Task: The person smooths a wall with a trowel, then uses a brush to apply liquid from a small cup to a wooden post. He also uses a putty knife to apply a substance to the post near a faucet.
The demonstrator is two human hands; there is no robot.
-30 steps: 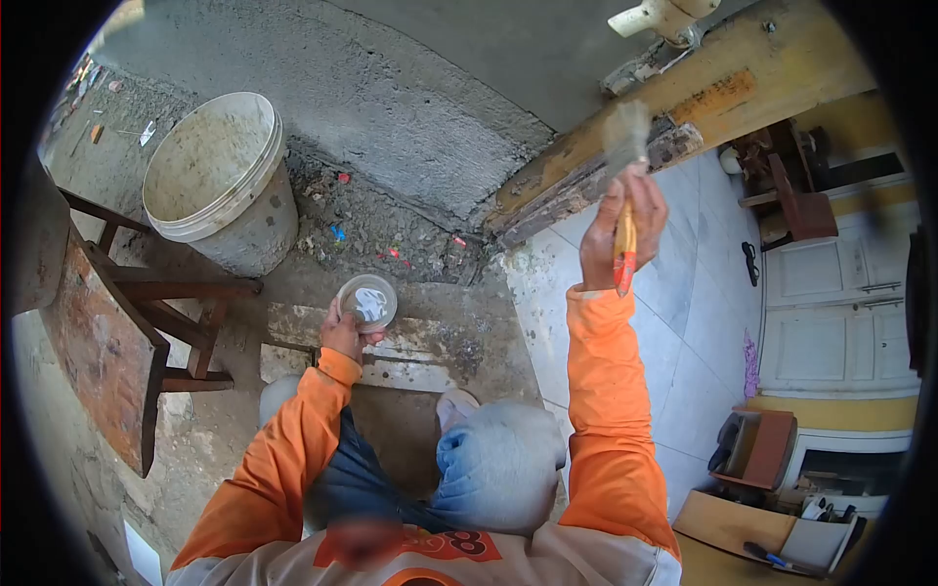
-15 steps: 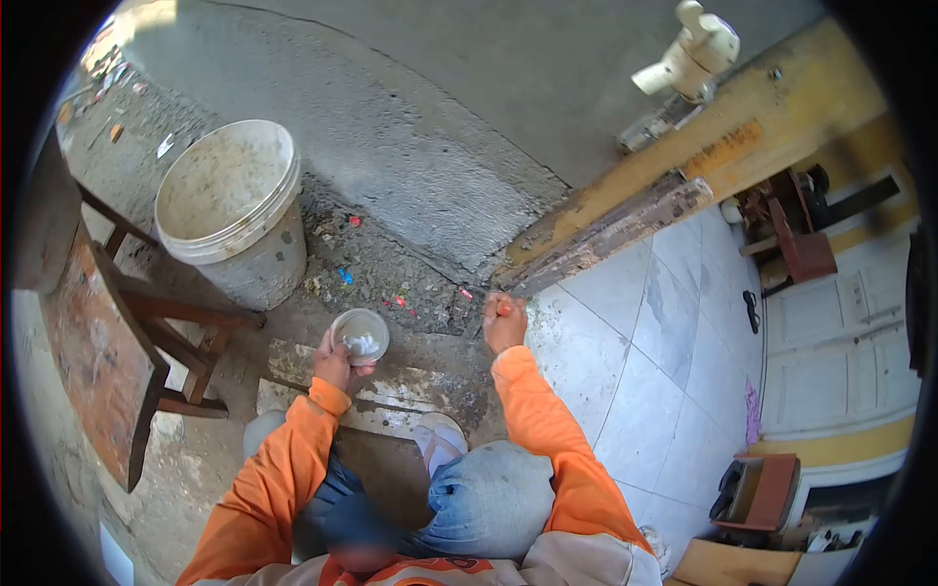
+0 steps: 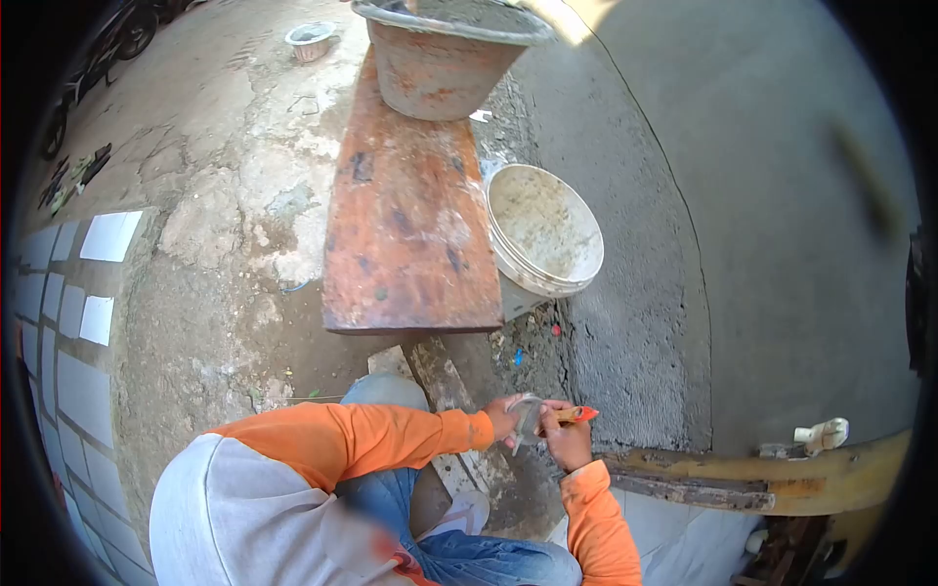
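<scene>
Clock directions taken from the cup. Left hand (image 3: 500, 420) curls around the side of a clear, round-rimmed cup (image 3: 528, 417), tilted; its contents are hard to make out. Right hand (image 3: 567, 441), just beside the cup at 4 o'clock, pinches a brush (image 3: 578, 415) by its wooden handle, the red end pointing to 3 o'clock; bristles cannot be made out, so contact with the cup cannot be told. Orange sleeves (image 3: 391, 439) are smooth cloth; a blurred patch covers part of the shirt front. Blue scrap (image 3: 518, 357) at 12 and red scrap (image 3: 556, 330) at 1 lie on crumbly grit. White bucket (image 3: 547, 283), at 12, is round, mortar-smeared inside, its lower body partly hidden by a bench (image 3: 410, 244) at 11. Bench top is scuffed reddish wood, flat, blotched dark. On its far end stands a grey-crusted tub (image 3: 440, 83), cut off by the top edge. Plastered wall (image 3: 782, 244) at 2: rough low band, smoother above a curved crack-like line, with a dark blur across it. Cream tap (image 3: 823, 436) at 3, near a weathered wooden beam (image 3: 684, 488). Pale rectangular tiles (image 3: 83, 391) at 9 run into the black lens border.
</scene>
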